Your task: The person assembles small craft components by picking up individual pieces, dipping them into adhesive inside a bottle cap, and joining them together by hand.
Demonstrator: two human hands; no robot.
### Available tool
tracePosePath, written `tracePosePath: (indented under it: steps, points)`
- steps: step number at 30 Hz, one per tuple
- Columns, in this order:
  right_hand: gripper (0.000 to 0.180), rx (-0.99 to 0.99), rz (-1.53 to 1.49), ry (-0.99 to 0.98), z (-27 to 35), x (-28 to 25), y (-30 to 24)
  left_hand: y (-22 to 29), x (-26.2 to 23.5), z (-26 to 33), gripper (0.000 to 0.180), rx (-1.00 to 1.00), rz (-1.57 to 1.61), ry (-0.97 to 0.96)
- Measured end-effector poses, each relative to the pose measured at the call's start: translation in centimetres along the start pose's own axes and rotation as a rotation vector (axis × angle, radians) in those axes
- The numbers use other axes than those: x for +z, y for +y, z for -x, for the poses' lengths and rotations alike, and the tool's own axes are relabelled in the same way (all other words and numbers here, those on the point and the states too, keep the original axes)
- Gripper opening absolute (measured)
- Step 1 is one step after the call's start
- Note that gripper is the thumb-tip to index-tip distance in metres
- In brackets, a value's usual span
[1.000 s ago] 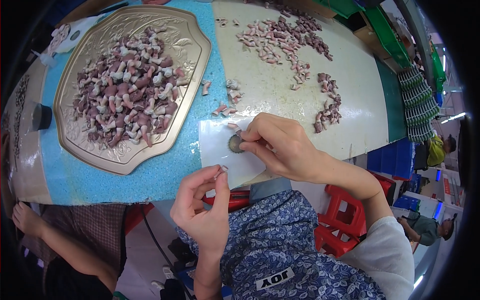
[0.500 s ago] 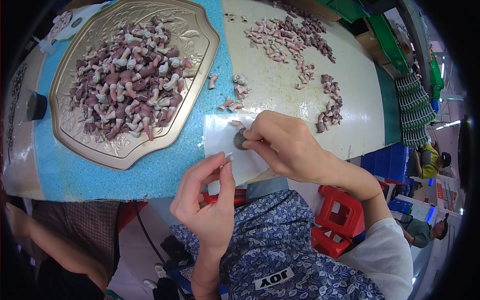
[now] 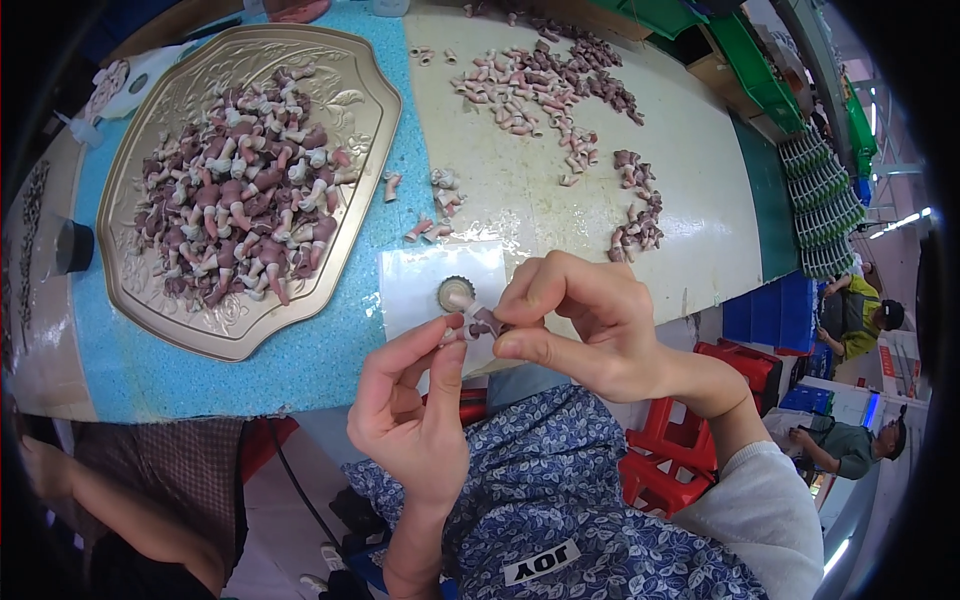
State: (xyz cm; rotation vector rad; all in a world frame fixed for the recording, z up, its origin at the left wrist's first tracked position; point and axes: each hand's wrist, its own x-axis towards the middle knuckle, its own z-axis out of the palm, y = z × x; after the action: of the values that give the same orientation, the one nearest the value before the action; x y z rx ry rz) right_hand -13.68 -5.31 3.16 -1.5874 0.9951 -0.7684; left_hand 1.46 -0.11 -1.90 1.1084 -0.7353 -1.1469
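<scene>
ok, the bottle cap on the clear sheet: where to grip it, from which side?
Probably by the crimped rim of the bottle cap, pinched across from above. It lies flat on the clear sheet, so only the rim offers edges. Come from its far-left side: the left hand and right hand crowd the near-right.

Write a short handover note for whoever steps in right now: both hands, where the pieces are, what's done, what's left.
Left hand: fingertips pinch one end of a small pink-and-maroon moulded piece.
Right hand: pinches the other end of it, above the clear plastic sheet with the crimped metal bottle cap.
Gold embossed tray, left: heaped with similar pieces.
Cream tabletop: loose pieces scattered.
Done or left: cannot tell which pile is finished.
</scene>
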Motion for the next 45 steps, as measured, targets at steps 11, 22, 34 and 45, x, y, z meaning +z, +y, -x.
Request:
tracePosePath:
  steps: [11, 22, 34, 45]
  points:
    - [0.018, -0.266, 0.079, 0.122, 1.0, 1.5, 1.2, -0.9, 0.6, 0.8, 0.016, 0.132, 0.007, 0.065]
    - [0.019, -0.39, 0.802, 0.082, 1.4, 2.0, 0.5, 1.7, 0.2, 0.7, 0.015, 0.267, -0.647, -0.253]
    - [0.021, -0.297, 0.659, 0.008, 2.4, 3.1, 0.7, 0.6, 1.6, 1.2, 0.039, 0.308, -0.498, -0.189]
    - [0.02, -0.226, 1.104, 0.159, -0.4, -16.5, 6.9, 3.7, -7.7, -12.1, 0.015, 0.797, -1.238, 0.113]
